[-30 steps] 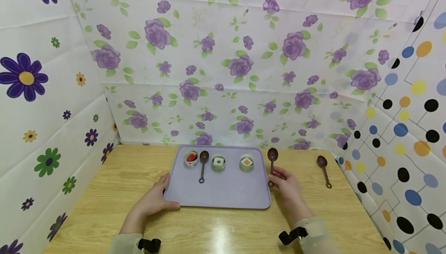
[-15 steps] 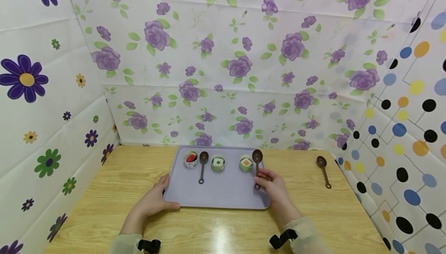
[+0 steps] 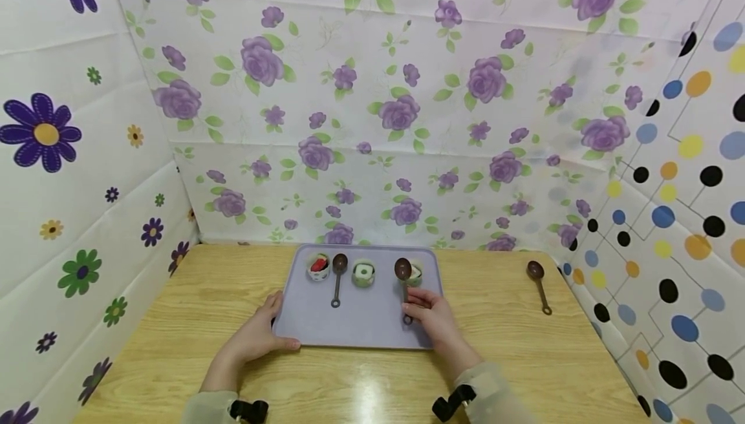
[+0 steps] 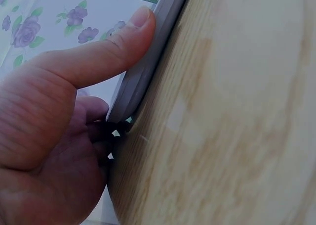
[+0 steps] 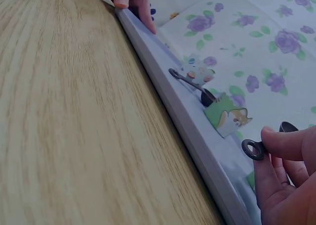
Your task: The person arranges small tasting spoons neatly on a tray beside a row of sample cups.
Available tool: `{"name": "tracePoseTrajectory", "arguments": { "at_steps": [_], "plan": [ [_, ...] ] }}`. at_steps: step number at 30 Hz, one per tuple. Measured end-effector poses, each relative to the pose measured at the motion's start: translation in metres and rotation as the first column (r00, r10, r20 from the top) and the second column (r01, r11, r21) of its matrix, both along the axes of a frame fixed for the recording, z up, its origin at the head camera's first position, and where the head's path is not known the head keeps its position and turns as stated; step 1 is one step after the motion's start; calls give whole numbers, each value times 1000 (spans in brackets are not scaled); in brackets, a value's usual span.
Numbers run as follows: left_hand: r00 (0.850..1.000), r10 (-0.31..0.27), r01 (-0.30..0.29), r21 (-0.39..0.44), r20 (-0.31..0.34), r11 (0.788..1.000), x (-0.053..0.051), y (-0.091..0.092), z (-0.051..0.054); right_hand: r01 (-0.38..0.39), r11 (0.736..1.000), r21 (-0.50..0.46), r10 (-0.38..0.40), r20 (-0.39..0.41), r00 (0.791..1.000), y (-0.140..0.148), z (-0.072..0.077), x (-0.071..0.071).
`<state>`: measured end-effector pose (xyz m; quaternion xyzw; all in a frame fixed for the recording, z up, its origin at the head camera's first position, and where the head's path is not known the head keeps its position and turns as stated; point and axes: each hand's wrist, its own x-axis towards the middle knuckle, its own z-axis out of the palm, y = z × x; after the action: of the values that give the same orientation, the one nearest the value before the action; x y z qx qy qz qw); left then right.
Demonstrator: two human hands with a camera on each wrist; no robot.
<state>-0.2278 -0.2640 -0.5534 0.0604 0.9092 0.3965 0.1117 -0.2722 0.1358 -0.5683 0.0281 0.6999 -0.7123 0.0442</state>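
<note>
Currently, a brown spoon (image 3: 403,269) is over the lavender tray (image 3: 355,328), its handle pinched by the right hand (image 3: 432,318), a green cup (image 3: 416,275) just beyond. The left hand (image 3: 255,333) grips the tray's near corner. Farther off, between the hands, are a second spoon (image 3: 339,264) and another cup (image 3: 363,273); rightward of both lies a third spoon (image 3: 536,271).

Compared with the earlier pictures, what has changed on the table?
The right hand carried a brown spoon leftward, from the right edge of the tray until it partly covers the rightmost cup. The left hand still grips the tray; the other spoons and cups have not moved.
</note>
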Motion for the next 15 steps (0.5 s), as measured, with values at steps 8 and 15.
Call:
{"name": "tracePoseTrajectory", "arguments": {
  "at_steps": [8, 15],
  "plan": [
    [1000, 5, -5, 9, 6, 1000, 0, 0, -1, 3, 1000, 12, -3, -1, 1000, -20, -2, -4],
    [1000, 3, -4, 10, 7, 1000, -2, 0, -2, 58, 998, 9, -58, 9, 998, -36, -4, -11]
  ]
}}
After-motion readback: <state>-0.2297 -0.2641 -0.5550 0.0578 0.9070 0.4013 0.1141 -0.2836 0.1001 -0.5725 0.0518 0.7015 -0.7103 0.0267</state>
